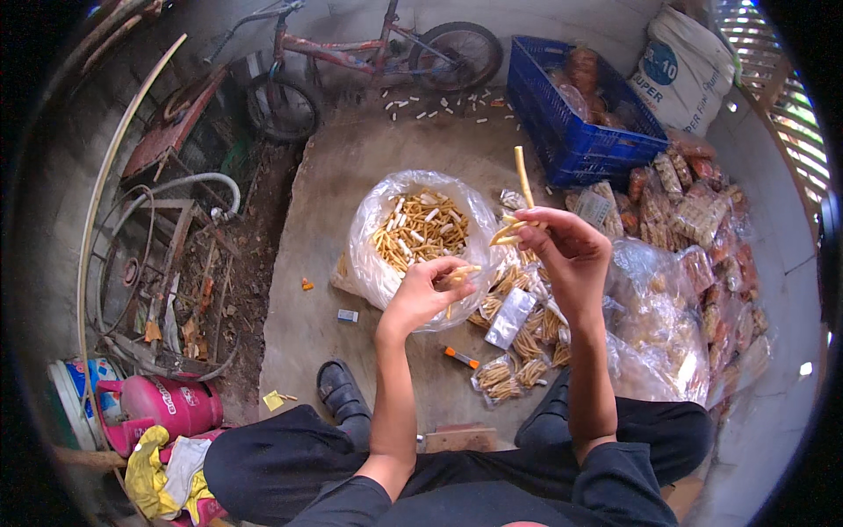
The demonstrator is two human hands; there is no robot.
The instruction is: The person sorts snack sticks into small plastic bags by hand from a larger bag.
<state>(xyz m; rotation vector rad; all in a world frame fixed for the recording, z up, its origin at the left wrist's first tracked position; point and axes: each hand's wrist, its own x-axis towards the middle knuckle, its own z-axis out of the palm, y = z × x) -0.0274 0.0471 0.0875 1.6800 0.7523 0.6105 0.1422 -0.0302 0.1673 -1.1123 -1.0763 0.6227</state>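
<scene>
A large clear plastic bag (362,241) stands open on the floor in front of me, filled with thin tan stick snacks (439,230) and short white pieces among them. My left hand (421,297) is over the bag's near right edge, its fingers curled round a few tan sticks. To the right and higher up, my right hand (572,250) pinches several sticks between thumb and fingers; one long stick (523,176) points upward from it. Below the hands lie small clear packs of sticks (499,379) and a silvery flat packet (510,318).
Filled clear bags (654,307) pile up at the right, with a blue crate (571,149) and white sack (680,70) behind. An orange-and-black tool (461,357) and small blue-white box (348,315) lie near my feet. A bicycle (369,48) and pink gas cylinder (171,402) stand farther off.
</scene>
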